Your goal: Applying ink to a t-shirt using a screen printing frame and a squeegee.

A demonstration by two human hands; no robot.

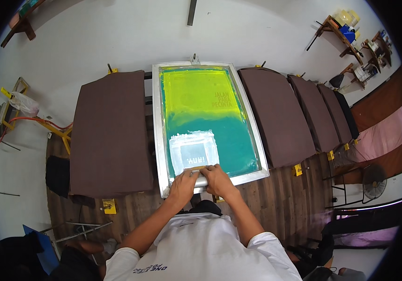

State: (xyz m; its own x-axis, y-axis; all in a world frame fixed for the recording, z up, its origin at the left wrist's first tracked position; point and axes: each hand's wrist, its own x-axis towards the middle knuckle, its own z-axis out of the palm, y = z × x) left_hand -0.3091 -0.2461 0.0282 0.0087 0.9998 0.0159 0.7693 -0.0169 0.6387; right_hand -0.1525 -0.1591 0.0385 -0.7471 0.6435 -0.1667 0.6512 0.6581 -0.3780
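A screen-printing frame with silvery metal edges lies in front of me. Its green mesh carries a yellow-green coating over the far half and small lettering at the right. White ink forms a rough square at the near left, around a paler patch with letters. At the near edge of that square, my left hand and my right hand close side by side on a squeegee. Only a short tan strip of it shows between them; its blade is hidden.
Boards covered in brown cloth stand on both sides, one at the left and several at the right. Yellow brackets stick out below them. A fan stands far right, and wall shelves hold containers. Someone's leg shows at lower left.
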